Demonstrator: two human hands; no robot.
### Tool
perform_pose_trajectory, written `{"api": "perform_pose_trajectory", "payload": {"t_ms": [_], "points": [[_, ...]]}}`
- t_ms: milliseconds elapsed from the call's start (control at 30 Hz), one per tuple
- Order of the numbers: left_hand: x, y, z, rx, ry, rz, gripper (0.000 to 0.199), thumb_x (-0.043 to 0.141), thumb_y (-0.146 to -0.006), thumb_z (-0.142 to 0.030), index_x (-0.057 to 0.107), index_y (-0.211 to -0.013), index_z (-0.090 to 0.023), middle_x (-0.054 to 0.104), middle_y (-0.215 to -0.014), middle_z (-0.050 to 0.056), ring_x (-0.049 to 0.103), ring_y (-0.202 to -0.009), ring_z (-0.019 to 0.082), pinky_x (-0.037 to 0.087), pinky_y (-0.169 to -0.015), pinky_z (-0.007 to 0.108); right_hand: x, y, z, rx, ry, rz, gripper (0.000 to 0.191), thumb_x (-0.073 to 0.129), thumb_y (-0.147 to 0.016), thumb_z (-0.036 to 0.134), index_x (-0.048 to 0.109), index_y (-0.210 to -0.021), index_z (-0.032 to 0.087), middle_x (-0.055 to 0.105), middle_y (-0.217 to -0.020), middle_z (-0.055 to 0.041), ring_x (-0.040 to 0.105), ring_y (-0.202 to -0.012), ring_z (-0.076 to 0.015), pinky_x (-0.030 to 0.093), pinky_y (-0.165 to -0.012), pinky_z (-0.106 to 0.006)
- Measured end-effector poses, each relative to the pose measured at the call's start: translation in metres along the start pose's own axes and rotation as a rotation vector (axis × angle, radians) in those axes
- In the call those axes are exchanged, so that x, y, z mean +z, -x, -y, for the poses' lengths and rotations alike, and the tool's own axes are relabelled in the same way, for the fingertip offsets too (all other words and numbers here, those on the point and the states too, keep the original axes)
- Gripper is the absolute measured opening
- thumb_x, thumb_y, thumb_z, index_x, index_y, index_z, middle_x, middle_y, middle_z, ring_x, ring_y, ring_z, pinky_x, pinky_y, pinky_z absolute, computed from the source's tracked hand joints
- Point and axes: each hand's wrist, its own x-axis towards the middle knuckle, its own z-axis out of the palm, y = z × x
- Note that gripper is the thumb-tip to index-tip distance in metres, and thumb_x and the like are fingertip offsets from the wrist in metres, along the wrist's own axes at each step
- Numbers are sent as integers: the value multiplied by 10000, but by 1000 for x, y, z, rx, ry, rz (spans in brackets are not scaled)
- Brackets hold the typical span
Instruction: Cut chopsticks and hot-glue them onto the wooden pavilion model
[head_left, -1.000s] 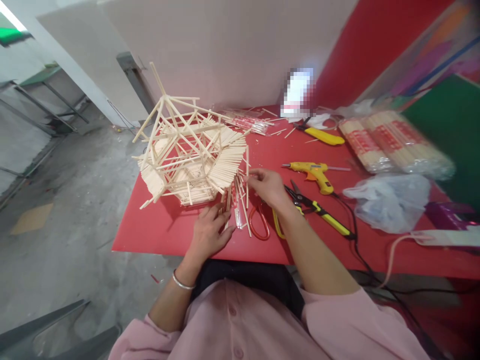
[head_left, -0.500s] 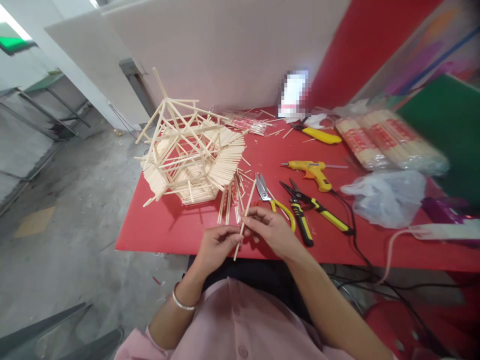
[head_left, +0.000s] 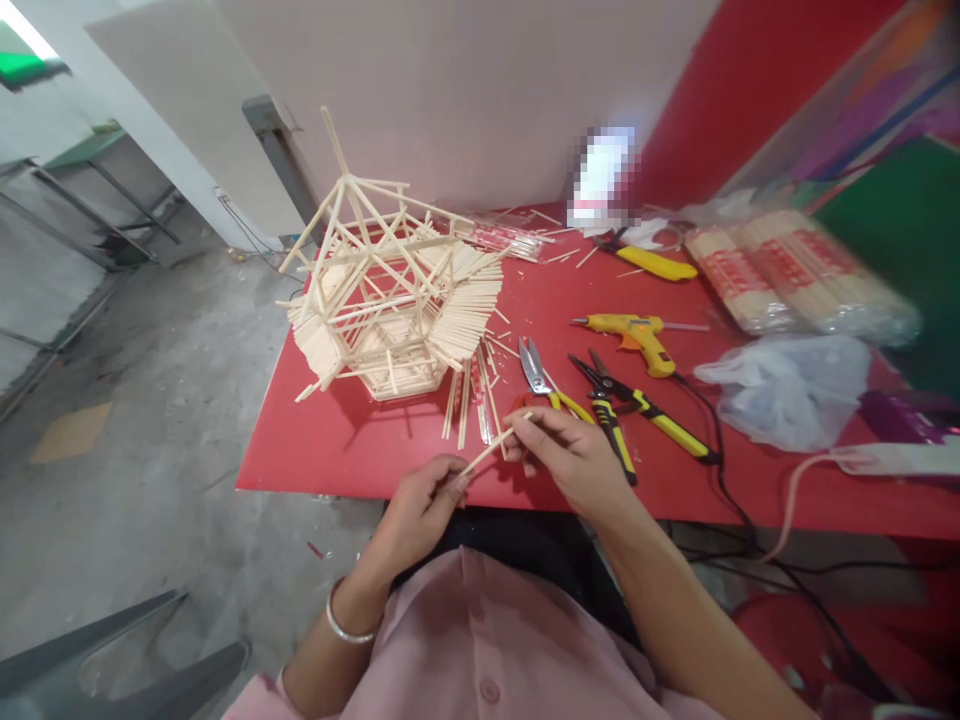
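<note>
Hands: the left hand pinches the low end of one thin stick; the right hand pinches it near the far end; both hold it in the air over the near edge of the counter.
Stick: it might snap if the two hands bend it, as it looks thin; it might slip and drop off the edge, as only fingertips grip it.
Frame: it stands on the counter, ahead and to the left of the hands; a sleeve or arm might knock it, and I think the thin joints could pop loose.
Loose sticks: they lie in a messy fan just beside the frame; a bump could roll them about.
Scissors: they lie open just past the right hand; a quick reach might nick a finger.
Glue gun: it lies on its side; if it is hot, a touch could burn; I cannot tell if it is.
Stick, then and now: half a second ago it stood steeper, with its low end poking past the left hand; now it leans much flatter; the frame has stayed in its spot.
</note>
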Motion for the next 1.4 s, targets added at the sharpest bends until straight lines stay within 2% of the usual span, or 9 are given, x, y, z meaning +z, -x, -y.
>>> {"api": "perform_pose_trajectory", "payload": {"t_ms": [167,300,400,567,667,900,1000,1133,1400], "points": [[11,2,2,-185,490,-52,313,613,-875,-472,582,-810,-167,549,-594,-34,392,-402,50,256,-400,188,7,7,11,-18,143,67,427,652,-803,559,705,-1049,214,718,-763,-32,648,-581,-146,541,-512,-259],[13,5,6,-206,734,-54,303,676,-839,-454,638,-884,-157,600,-600,-18,402,-368,37,218,-363,171,-11,13,9,-113,392,53,287,599,-852,483,730,-976,259,749,-844,-34,690,-677,-177,571,-650,-306],[12,7,4,-211,795,-55,309,698,-825,-440,675,-953,-160,588,-538,-28,337,-334,28,169,-342,169,-42,14,-1,-180,663,-104,274,557,-865,473,738,-904,271,760,-919,-46,705,-831,-220,556,-805,-359],[9,4,-3,-251,850,-147,319,732,-777,-466,666,-819,-157,580,-530,-28,336,-335,25,200,-343,170,-102,16,-16,-90,1122,-437,453,416,-903,510,676,-1140,224,705,-1140,-134,686,-930,-299,527,-805,-436],[9,1,-6,-258,874,-231,324,771,-731,-444,643,-773,-150,621,-628,-9,399,-368,25,248,-360,171,-108,16,-23,-85,1179,-411,482,410,-901,536,662,-1149,208,703,-1122,-152,679,-932,-315,524,-794,-445],[11,1,-9,-284,937,-308,309,784,-721,-391,663,-882,-156,564,-582,-44,383,-369,25,270,-361,161,-71,4,-25,-281,1313,-338,472,392,-922,467,664,-1168,171,674,-1157,-165,626,-1087,-307,492,-934,-424],[10,3,-12,-293,959,-356,294,779,-731,-383,666,-877,-154,538,-532,-58,364,-342,23,262,-340,150,-83,-2,-20,-114,1525,-373,611,330,-923,451,567,-1310,42,583,-1299,-261,580,-1156,-392,469,-959,-490],[9,6,-17,-288,1005,-389,280,768,-745,-384,653,-865,-158,576,-529,-49,419,-308,45,288,-300,148,-111,-6,-24,206,1549,-228,775,278,-885,617,482,-1402,76,576,-1340,-236,615,-1118,-410,521,-840,-507],[13,4,-30,-195,1071,-314,231,673,-850,-370,621,-910,-152,662,-578,-7,560,-340,104,399,-305,159,-122,-8,-28,234,1601,-81,888,413,-783,597,353,-1493,66,474,-1453,-226,530,-1247,-405,460,-977,-482]]}}
